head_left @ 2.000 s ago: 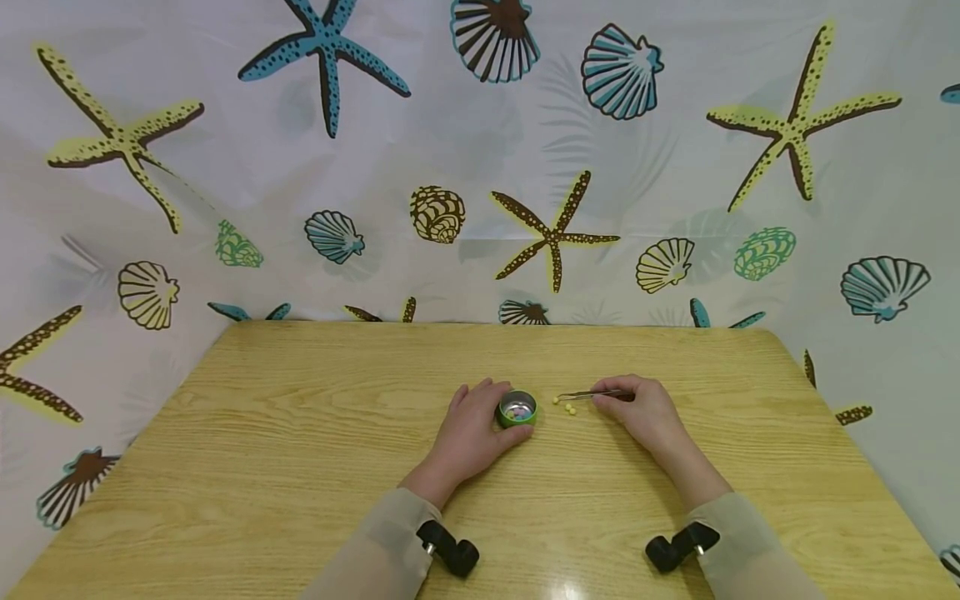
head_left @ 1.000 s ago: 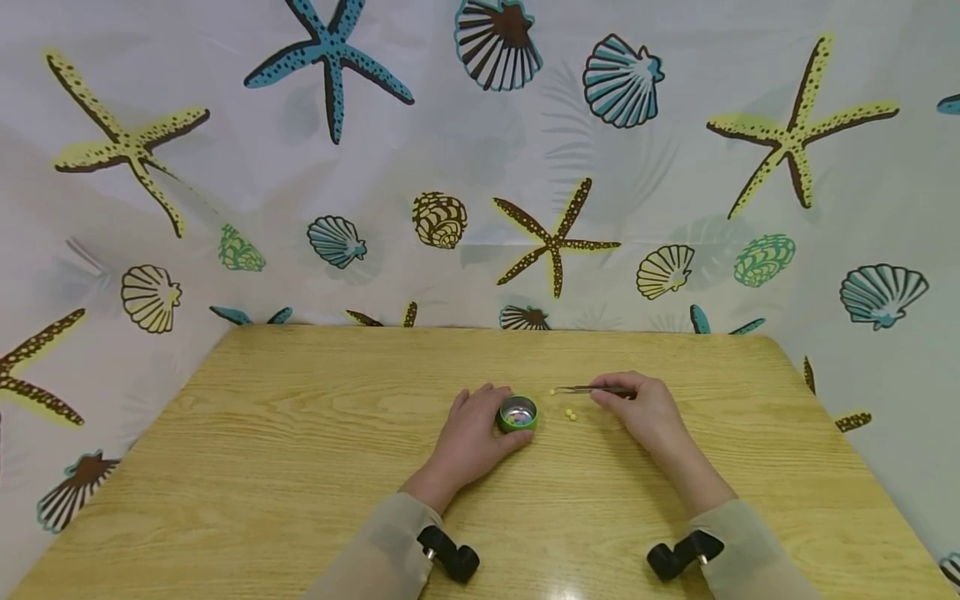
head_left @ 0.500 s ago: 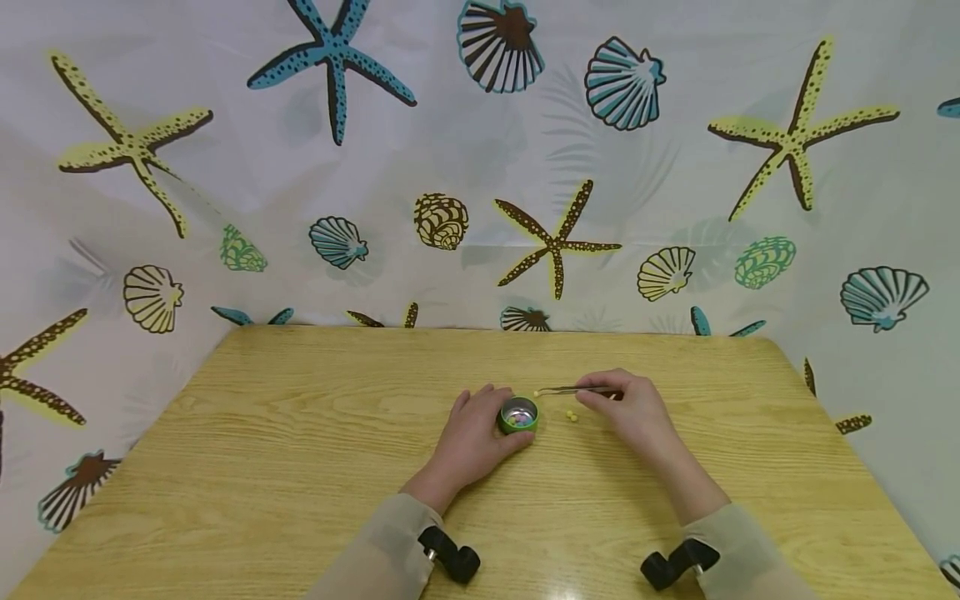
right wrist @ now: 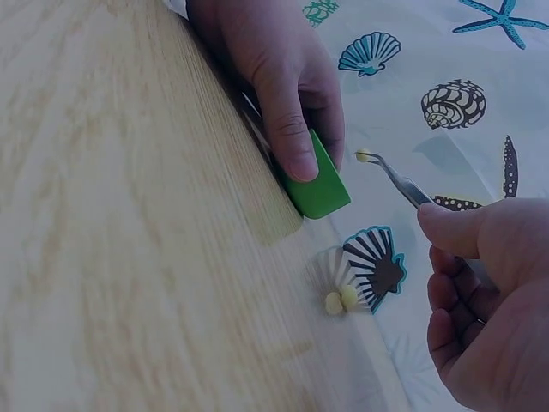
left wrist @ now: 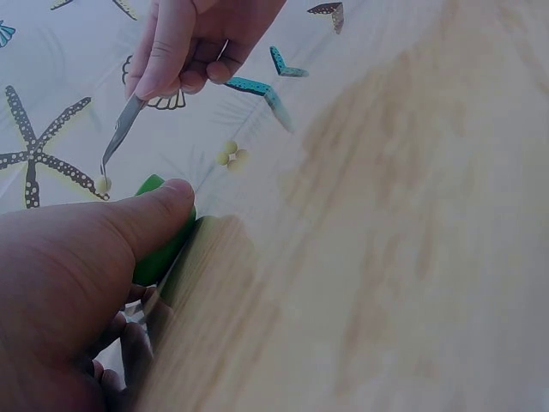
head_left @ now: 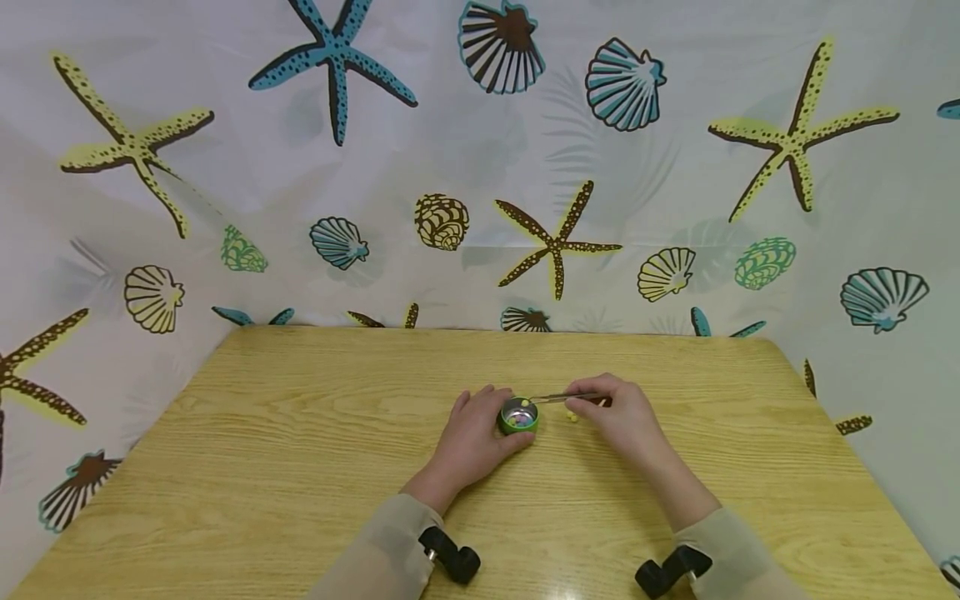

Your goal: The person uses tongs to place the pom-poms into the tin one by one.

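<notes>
My left hand grips a small green cup with a silvery inside, thumb on the near side and fingers round the far left. Pink, yellow and bluish beads lie at its bottom. Between thumb and fingers my right hand pinches metal tweezers with a bent tip. A yellow bead is caught in the tips, just above the cup's far rim in the head view. On the table to the right of the cup sit several yellow beads, partly hidden by the right hand in the head view.
The cup stands on a wood-grain table. Behind it hangs a pale cloth printed with starfish and shells, which also rises along both sides. Black camera mounts are fixed at both sleeves.
My right hand has lifted one yellow bead with the tweezers and carried it left, from the table beside the other beads to over the cup. The left hand keeps its place on the cup.
</notes>
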{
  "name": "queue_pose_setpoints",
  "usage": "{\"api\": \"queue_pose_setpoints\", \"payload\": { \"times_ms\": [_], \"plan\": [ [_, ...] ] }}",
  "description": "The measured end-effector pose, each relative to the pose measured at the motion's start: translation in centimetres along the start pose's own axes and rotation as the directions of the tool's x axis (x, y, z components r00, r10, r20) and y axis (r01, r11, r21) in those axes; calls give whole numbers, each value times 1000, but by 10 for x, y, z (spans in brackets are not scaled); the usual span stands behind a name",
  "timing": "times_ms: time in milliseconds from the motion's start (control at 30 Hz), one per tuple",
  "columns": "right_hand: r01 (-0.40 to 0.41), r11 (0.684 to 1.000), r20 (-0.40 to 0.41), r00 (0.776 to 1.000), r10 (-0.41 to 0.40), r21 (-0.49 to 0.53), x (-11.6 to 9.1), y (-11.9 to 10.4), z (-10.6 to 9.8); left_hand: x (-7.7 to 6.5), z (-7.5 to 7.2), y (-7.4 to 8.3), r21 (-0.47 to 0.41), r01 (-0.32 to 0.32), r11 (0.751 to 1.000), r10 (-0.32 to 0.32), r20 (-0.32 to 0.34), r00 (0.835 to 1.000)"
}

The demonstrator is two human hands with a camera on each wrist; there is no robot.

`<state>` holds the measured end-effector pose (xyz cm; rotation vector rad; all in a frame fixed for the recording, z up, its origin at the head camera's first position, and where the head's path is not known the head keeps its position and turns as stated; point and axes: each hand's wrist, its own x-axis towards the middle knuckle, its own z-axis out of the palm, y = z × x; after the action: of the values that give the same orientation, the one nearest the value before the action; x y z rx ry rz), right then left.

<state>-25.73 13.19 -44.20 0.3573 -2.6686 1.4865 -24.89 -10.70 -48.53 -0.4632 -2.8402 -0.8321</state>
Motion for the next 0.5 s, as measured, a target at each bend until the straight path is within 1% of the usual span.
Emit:
{"api": "queue_pose_setpoints", "payload": {
  "times_ms": [200,500],
  "plan": [
    [-6,1000,4,1000,6,-9,-1,0,2,0,-1,2,2,10,1000,-10,10,1000],
    [2,999,11,1000,-2,-32,-1,-1,2,-1,-2,3,7,6,1000,-6,4,1000]
  ]
}}
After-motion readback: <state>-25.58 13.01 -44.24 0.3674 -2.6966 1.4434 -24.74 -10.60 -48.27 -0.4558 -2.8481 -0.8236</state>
